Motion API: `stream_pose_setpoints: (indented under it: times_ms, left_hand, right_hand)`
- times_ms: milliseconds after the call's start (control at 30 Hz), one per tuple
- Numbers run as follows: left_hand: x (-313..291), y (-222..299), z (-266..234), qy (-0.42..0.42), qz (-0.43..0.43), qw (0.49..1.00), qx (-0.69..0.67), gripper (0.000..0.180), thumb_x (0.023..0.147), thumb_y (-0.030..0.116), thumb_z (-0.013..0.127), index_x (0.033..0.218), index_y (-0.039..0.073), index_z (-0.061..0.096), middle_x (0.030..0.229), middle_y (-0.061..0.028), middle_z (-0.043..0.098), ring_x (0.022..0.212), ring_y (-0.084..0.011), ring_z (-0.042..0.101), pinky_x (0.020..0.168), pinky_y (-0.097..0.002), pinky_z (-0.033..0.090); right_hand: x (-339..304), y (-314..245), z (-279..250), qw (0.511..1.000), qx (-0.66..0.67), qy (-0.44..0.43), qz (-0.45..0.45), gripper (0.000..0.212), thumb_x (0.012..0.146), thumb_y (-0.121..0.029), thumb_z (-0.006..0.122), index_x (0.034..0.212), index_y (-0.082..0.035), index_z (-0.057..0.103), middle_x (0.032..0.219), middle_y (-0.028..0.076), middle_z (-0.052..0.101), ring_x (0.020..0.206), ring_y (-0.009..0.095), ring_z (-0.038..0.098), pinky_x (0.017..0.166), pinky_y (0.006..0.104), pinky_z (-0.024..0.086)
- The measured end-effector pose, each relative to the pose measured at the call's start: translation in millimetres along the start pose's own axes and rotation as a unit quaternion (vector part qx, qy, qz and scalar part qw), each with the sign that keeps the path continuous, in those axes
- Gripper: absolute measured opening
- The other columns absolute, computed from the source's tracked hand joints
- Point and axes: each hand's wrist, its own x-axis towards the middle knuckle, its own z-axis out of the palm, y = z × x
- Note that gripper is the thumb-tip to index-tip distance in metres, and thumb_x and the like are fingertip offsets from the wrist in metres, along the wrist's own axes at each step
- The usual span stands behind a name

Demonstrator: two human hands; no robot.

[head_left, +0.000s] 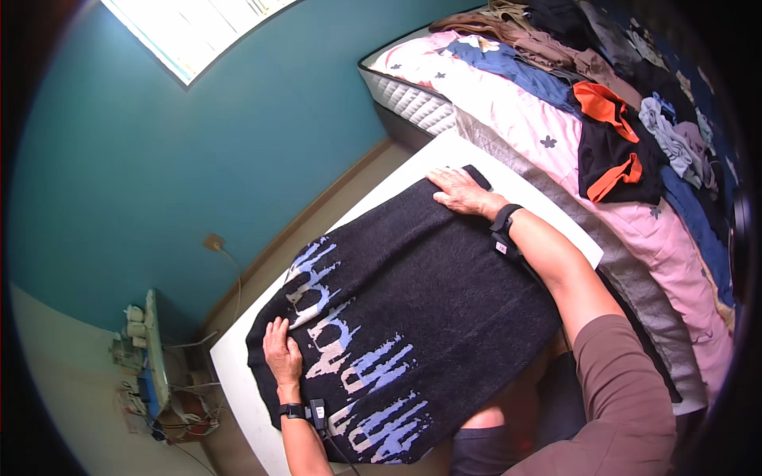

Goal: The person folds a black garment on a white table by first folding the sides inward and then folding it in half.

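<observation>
A black knit sweater [429,293] with a band of blue and cream pattern lies spread over a white table [456,149]. My left hand [283,355] rests flat on its left end, beside the patterned band, with the fingers stretched out. At the far right end, my right hand [463,193] presses flat on the black knit, fingers extended, next to what looks like a cuff. Neither hand grips the fabric. The near edge of the sweater reaches toward my lap.
To the right stands a bed [413,101] with pink floral bedding [524,127] and a heap of clothes, including a black and orange garment [607,151]. A teal wall [198,166] rises beyond the table. At left, a small shelf [155,341] holds items and cables.
</observation>
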Motion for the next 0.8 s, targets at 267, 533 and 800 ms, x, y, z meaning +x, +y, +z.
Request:
stream_pose_setpoints:
  times_ms: [267,533,800]
  left_hand:
    - [-4.9,10.8,-6.4,-0.087,0.007,0.981,0.176,0.052,0.08,-0.001,0.056,0.132,0.001,0.056,0.141,-0.0192,0.053,0.135,-0.0412,0.042,0.114,-0.0499,0.032]
    - [64.1,79.0,-9.8,-0.056,0.014,0.993,0.107,0.043,0.087,0.02,0.061,0.127,0.004,0.061,0.148,-0.0228,0.045,0.144,-0.0416,0.029,0.118,-0.0527,0.021]
    - [72.8,67.6,60.1,-0.122,-0.106,0.977,0.138,0.065,0.098,0.035,0.048,0.155,0.008,0.03,0.164,-0.0171,0.018,0.151,-0.0393,0.013,0.12,-0.0564,0.01]
  right_hand:
    - [20.9,-27.9,-14.7,0.998,-0.008,0.055,-0.043,0.017,0.084,-0.014,0.064,0.099,-0.008,0.063,0.111,0.012,0.061,0.117,0.029,0.053,0.105,0.0481,0.035]
    - [37.6,-29.8,-0.4,0.994,-0.095,0.025,-0.042,0.059,0.087,-0.025,0.067,0.137,0.001,0.047,0.14,0.024,0.047,0.135,0.04,0.042,0.114,0.0542,0.028]
    - [43.5,-178.2,56.9,0.957,-0.013,-0.021,-0.29,0.066,0.095,-0.045,0.053,0.145,-0.004,0.042,0.155,0.016,0.038,0.146,0.036,0.029,0.115,0.0576,0.024]
